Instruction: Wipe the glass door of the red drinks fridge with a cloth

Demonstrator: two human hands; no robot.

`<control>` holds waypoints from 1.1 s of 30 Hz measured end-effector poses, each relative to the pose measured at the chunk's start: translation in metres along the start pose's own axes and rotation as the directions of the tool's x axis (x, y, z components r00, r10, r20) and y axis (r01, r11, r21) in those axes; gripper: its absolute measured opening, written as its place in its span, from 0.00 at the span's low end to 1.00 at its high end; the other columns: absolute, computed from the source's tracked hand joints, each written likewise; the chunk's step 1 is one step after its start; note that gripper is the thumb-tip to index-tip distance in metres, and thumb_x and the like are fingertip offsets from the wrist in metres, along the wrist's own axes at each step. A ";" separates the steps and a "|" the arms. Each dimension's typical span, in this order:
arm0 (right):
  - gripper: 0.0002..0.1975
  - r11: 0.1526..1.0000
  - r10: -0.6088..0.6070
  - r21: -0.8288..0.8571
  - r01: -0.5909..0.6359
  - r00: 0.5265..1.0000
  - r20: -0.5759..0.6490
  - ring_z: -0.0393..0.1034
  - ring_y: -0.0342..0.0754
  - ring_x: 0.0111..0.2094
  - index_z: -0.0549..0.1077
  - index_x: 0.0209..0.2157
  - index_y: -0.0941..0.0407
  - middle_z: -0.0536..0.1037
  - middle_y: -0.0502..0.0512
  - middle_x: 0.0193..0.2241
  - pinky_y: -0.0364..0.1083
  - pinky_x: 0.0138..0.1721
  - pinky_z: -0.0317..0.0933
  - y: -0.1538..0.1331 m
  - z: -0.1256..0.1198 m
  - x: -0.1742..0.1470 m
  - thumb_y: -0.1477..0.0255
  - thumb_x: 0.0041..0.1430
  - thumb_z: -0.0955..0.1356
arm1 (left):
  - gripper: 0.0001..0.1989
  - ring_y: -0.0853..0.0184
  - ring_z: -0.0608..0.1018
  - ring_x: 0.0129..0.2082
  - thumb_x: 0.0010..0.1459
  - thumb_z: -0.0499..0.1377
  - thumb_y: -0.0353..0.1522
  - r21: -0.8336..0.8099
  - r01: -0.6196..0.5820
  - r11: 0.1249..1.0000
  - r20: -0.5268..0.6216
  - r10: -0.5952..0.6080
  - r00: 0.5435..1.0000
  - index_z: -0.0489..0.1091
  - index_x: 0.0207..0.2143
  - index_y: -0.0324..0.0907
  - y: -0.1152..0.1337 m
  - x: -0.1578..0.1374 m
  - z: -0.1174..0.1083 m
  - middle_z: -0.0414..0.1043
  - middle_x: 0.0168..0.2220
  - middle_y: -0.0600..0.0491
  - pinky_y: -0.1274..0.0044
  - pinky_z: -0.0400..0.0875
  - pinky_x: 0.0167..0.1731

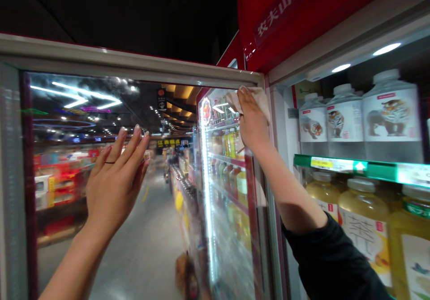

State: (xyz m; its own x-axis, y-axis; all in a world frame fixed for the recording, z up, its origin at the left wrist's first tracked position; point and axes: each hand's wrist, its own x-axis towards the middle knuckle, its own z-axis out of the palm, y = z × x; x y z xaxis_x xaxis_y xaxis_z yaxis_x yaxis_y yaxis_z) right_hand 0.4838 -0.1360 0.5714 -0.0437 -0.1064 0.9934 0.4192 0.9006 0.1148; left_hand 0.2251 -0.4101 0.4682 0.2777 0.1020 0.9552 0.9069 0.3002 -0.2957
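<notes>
My right hand (252, 118) presses a pale cloth (262, 98) to the upper hinge-side corner of a cooler's glass door (148, 70), which stands swung out. Part of the cloth shows past the fingers. On the left, my left hand (114, 179) is raised in front of the same pane with its fingers stretched out, holding nothing. Whether its palm touches the glass I cannot tell. Through and in the pane appear a blurred store aisle and a lit drinks cooler (225, 179).
Right of the door is the cooler's inside: water bottles with tiger labels (391, 116) on an upper shelf with a green price rail (376, 169), yellow drink bottles (364, 224) below. A red sign panel (302, 13) overhangs the door's top corner.
</notes>
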 end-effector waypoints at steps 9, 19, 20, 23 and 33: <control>0.46 0.997 -0.035 0.075 0.031 0.998 0.051 0.52 0.50 0.82 0.59 0.80 0.47 0.65 0.49 0.79 0.64 0.83 0.50 -0.033 0.004 -0.014 0.89 0.65 0.56 | 0.44 0.57 0.58 0.81 0.78 0.59 0.30 0.006 0.003 1.000 0.004 -0.003 1.000 0.38 0.83 0.66 0.002 0.001 0.000 0.60 0.79 0.52 0.57 0.59 0.79; 0.44 0.999 -0.037 0.018 0.036 0.998 0.059 0.53 0.48 0.81 0.63 0.78 0.51 0.66 0.51 0.78 0.62 0.82 0.53 -0.044 0.005 -0.024 0.89 0.64 0.55 | 0.44 0.58 0.58 0.81 0.78 0.59 0.30 0.003 -0.005 1.000 -0.001 0.005 1.000 0.39 0.82 0.66 0.002 0.000 0.000 0.60 0.79 0.52 0.57 0.58 0.79; 0.44 0.999 -0.041 0.016 0.040 0.997 0.062 0.53 0.47 0.81 0.63 0.78 0.51 0.66 0.51 0.78 0.61 0.82 0.53 -0.044 0.005 -0.021 0.89 0.64 0.55 | 0.44 0.58 0.58 0.81 0.78 0.60 0.30 0.002 0.000 1.000 0.003 0.000 1.000 0.40 0.82 0.67 0.001 0.000 0.000 0.60 0.79 0.52 0.58 0.58 0.79; 0.45 1.000 -0.012 -0.004 0.012 0.999 0.045 0.53 0.47 0.81 0.63 0.78 0.51 0.67 0.51 0.78 0.60 0.82 0.53 -0.040 0.004 -0.016 0.90 0.63 0.55 | 0.43 0.59 0.58 0.81 0.78 0.60 0.30 -0.005 0.011 1.000 0.012 -0.011 1.000 0.41 0.82 0.67 0.001 0.000 0.000 0.60 0.79 0.54 0.59 0.57 0.80; 0.45 0.990 -0.071 0.131 0.058 0.993 0.099 0.52 0.50 0.82 0.62 0.79 0.45 0.66 0.47 0.78 0.62 0.83 0.49 -0.063 0.007 -0.017 0.89 0.66 0.56 | 0.44 0.59 0.56 0.82 0.78 0.59 0.30 0.006 0.029 1.000 0.037 -0.029 0.999 0.39 0.83 0.66 0.006 0.001 -0.003 0.59 0.79 0.54 0.60 0.55 0.80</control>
State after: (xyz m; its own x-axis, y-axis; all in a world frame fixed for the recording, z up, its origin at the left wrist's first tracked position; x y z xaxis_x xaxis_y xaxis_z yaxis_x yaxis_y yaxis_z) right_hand 0.4523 -0.1881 0.5470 -0.1627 -0.1281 0.9783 0.2939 0.9403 0.1720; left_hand 0.2320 -0.4104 0.4672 0.2394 0.1281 0.9624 0.9125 0.3089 -0.2681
